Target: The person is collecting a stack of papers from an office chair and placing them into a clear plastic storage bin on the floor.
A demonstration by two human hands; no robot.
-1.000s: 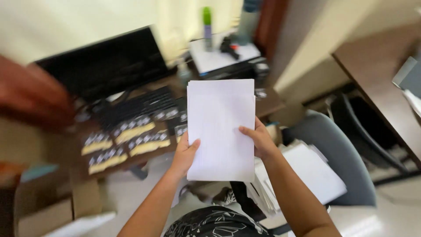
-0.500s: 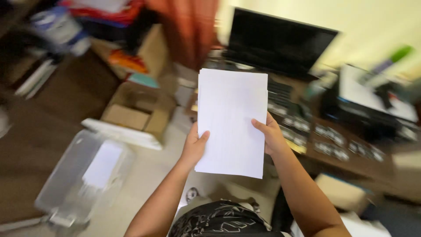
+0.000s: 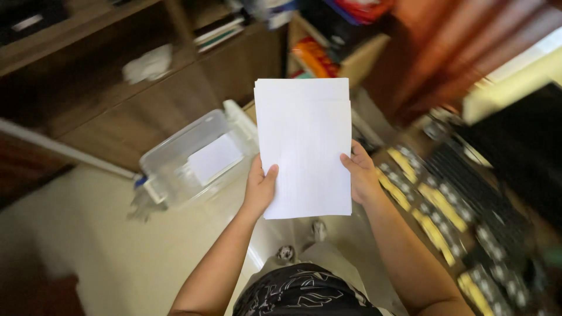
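Paper stack (image 3: 304,146), plain white sheets, sits upright in front of my chest, held between both hands and well above the pale floor (image 3: 105,251). My left hand (image 3: 259,188) has its grip pinching the lower left edge, thumb pressed flat on the front sheet and fingers hidden behind; my right hand (image 3: 360,175) pinches the lower right edge the same way, thumb on the face, the rest out of sight at the back. The top edges are not quite flush: one or two sheets stand a little proud, so the pile is loosely squared. To carry it well, I judge that I should keep both thumbs pressing evenly, hold the sheets near vertical so none slide out, and avoid squeezing so hard that the lower corners crease. Tapping the bottom edge level would tidy the offset, but only with something firm under it. Below and to the left of the stack a clear plastic bin (image 3: 193,158) with a white sheet inside lies on the floor beside a dark wooden shelf unit (image 3: 117,88). To the right, a table (image 3: 462,210) carries rows of small yellow and dark cards and a dark keyboard (image 3: 480,187), blurred. Both are apart from the stack.
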